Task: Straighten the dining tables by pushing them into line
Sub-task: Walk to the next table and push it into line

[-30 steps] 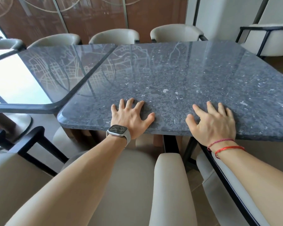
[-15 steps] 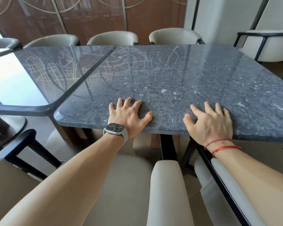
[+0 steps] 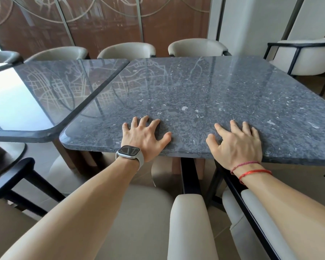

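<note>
Both hands are lying palm-down on the right table, near its front edge. Left hand is sitting left of centre, fingers spread and flat on the stone, thumb out to the right; watch on that wrist. Right hand is sitting further right, fingers spread too, gripping nothing; red bands on the wrist. Right table is lying skewed against the left table: far corners almost touching, gap widening toward the person, and its front corner is sticking out past the left table's front edge. Beige chairs are lining the far side; another chair is sitting under the forearms, tucked at the near edge.
</note>
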Motion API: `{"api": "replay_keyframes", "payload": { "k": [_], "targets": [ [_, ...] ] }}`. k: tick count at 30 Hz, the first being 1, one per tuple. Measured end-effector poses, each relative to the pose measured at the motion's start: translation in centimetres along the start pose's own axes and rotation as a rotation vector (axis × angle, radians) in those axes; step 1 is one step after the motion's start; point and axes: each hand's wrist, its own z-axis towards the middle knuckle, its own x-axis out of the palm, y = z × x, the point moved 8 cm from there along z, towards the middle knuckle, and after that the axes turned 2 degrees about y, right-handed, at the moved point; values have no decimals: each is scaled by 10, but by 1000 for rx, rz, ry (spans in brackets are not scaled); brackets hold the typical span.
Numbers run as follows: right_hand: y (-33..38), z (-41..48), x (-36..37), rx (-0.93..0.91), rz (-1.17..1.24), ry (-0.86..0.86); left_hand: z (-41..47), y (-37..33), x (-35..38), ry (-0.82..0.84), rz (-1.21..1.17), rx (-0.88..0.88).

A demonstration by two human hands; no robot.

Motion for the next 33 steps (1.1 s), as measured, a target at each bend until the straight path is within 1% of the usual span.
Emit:
{"api": "replay_keyframes", "payload": {
  "k": [15, 26, 33],
  "targets": [
    [3, 16, 3, 5, 9, -5, 17, 1, 2, 4, -5, 10],
    [3, 26, 9, 9, -2, 36, 28, 2, 5, 3, -18, 14],
    [3, 24, 9, 0, 12, -14, 27, 2, 9, 12, 10, 22]
  ]
}}
